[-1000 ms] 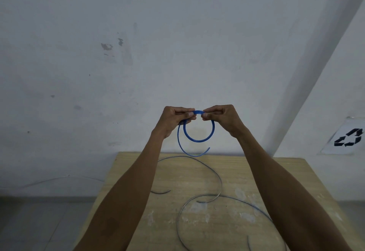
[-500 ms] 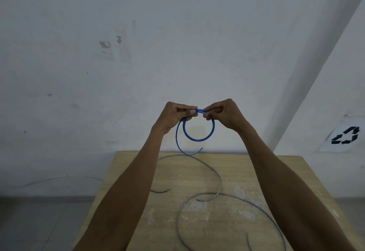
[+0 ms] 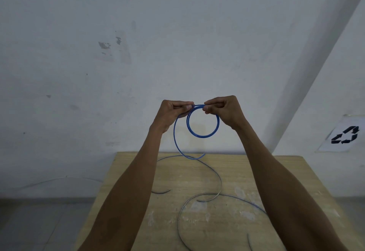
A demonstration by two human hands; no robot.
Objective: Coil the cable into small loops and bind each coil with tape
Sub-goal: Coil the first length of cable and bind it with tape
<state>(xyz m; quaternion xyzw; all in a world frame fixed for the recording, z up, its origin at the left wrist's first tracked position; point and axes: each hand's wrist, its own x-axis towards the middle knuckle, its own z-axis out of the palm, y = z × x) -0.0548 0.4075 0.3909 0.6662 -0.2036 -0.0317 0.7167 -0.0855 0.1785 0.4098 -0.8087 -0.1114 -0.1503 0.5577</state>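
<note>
Up in front of the wall [image 3: 177, 53], both hands hold a blue cable [image 3: 202, 136] clear of the worktop [image 3: 276, 171]. The cable is wound into a small coil of about two turns, standing upright and facing the camera. The left hand [image 3: 171, 112] pinches the coil's top at about 11 o'clock between thumb and curled fingers; the right hand [image 3: 223, 110] pinches it at about 1 o'clock in the same way. The two sets of fingertips lie close together, with a short stretch of cable showing between them. From the left hand a loose tail drops toward 7 o'clock, curves round and ends just above the worktop's far edge. Thin grey wires [image 3: 220, 183] lie in wide curves on the worktop between the forearms. At 3 o'clock of the view, a recycling sign [image 3: 344, 135] hangs on the side wall.
</note>
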